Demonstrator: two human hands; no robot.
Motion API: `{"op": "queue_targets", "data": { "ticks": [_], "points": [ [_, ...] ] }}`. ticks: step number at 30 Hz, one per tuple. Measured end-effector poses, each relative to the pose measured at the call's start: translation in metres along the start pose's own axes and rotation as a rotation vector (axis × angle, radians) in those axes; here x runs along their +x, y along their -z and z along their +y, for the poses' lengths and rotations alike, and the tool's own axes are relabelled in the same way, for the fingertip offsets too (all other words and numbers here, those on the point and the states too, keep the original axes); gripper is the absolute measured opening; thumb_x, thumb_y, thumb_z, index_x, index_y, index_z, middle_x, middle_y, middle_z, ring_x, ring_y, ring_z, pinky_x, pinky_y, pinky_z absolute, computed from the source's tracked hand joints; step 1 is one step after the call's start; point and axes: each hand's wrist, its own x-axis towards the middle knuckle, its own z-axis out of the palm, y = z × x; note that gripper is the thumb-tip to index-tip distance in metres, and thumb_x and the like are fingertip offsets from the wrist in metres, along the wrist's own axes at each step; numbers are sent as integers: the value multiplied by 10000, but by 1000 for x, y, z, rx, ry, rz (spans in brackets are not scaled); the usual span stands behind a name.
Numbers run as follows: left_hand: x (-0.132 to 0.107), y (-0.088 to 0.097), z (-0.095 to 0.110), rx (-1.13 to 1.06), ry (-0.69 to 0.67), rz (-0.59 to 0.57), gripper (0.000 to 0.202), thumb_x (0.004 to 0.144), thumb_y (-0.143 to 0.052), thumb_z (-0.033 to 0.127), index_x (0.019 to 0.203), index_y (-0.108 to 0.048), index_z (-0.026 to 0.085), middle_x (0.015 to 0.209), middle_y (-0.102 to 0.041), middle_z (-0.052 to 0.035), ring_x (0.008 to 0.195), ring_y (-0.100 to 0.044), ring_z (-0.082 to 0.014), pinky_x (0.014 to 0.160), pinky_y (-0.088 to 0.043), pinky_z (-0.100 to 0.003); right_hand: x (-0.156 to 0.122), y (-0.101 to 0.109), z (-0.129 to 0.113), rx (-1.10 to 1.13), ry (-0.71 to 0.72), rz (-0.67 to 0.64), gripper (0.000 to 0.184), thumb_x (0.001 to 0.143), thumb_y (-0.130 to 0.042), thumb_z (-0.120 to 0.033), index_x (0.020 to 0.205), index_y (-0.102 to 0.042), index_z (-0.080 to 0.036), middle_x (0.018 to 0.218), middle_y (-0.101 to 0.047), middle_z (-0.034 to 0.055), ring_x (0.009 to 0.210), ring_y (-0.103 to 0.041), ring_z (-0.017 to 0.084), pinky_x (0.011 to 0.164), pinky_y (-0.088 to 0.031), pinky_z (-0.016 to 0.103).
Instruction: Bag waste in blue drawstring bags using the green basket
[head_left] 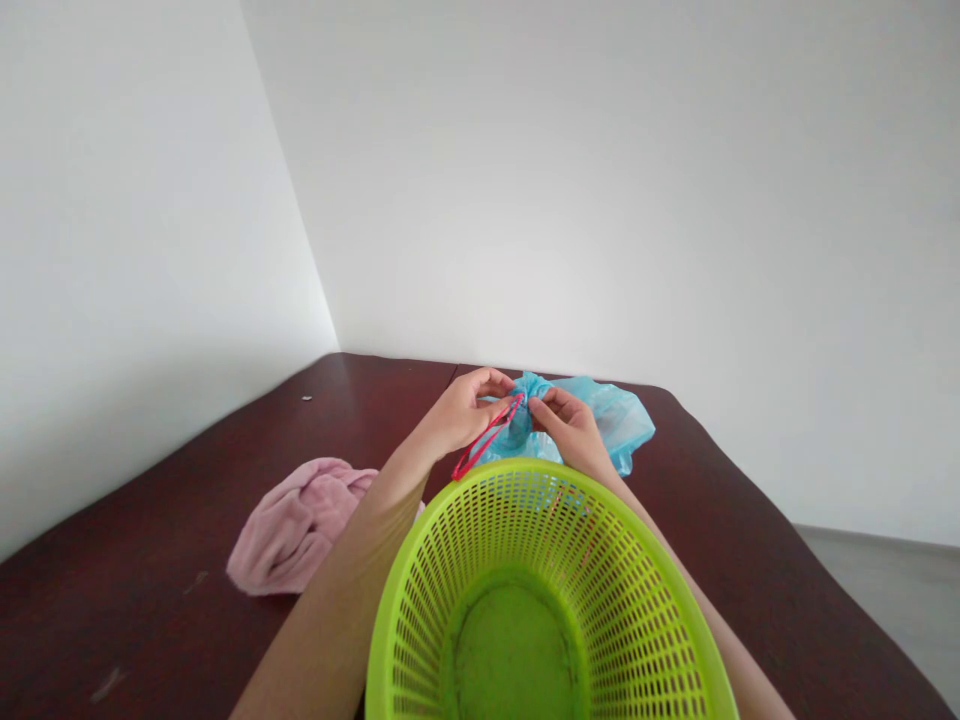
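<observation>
While both hands work near the far edge of the bench (pixel 720 500), the left hand (pixel 457 415) and the right hand (pixel 570 432) sit close together, knuckles almost meeting. Each grip is closed on the twisted, gathered neck of a thin blue bag (pixel 604 425). The neck stands up between the hands, and the rest of the bag spreads flat on the bench, mostly toward the right.

A thin red loop (pixel 480 448) runs from the neck, past the left palm, and down toward the near left. Whether either grip holds it cannot be told.

A green basket (pixel 622 590), slotted and oval, sits nearest the viewer between the forearms, its rim hiding the near part of the bag. A crumpled pink towel (pixel 296 525) lies on the bench at left, partly behind the left forearm. White walls (pixel 600 200) meet at the far left corner; grey floor (pixel 885 600) shows at right.
</observation>
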Motion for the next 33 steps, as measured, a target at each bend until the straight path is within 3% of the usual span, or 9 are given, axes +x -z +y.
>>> {"op": "queue_targets", "data": {
  "ticks": [7,10,15,22,25,28,33],
  "points": [
    [-2,-4,1,-171,55,-219,524,933,-972,291,1399,-753,196,1302,-884,-155,1124,-873,-271,1016,-700,-435,1,2,0,-13,23,11,630,726,-1031,-803,878,-743,-263,856,-798,20,763,-707,199,782,-630,382],
    [0,-8,-6,-89,51,-150,584,867,-1043,339,1367,-782,186,1191,-904,-149,1066,-884,-307,975,-710,-458,2,6,1,-46,-2,-23,616,751,-1021,-792,805,-704,-267,767,-761,10,716,-686,194,741,-622,376],
    [3,-5,-12,-6,90,16,363,959,-957,307,1271,-819,183,1070,-913,-150,938,-890,-319,833,-714,-437,4,12,2,-47,-1,38,637,770,-1008,-782,764,-638,-264,714,-676,-26,704,-647,171,730,-610,350],
    [-3,10,-4,352,-8,149,171,986,-802,137,1114,-810,251,1074,-908,-69,949,-860,-269,873,-647,-383,6,14,6,17,-15,163,608,793,-979,-770,956,-683,-265,865,-769,9,829,-765,211,755,-626,351],
    [-5,12,0,439,-80,121,156,997,-730,128,1080,-762,257,1102,-878,-55,1003,-815,-252,900,-591,-372,7,13,6,-23,39,212,633,808,-960,-804,948,-648,-271,808,-756,-4,750,-740,200,705,-602,343],
    [-6,11,6,458,-114,22,230,982,-585,75,1060,-708,253,1094,-830,-37,971,-742,-222,888,-529,-366,6,14,2,-22,79,249,633,823,-959,-813,915,-648,-270,755,-730,-24,662,-667,166,654,-558,321],
    [-3,5,15,346,-22,-26,183,984,-551,162,1056,-702,237,1065,-781,-46,987,-690,-233,881,-497,-374,4,16,-7,-5,100,101,494,876,-980,-711,994,-777,-277,923,-811,3,836,-741,189,770,-613,332]
  ]
}}
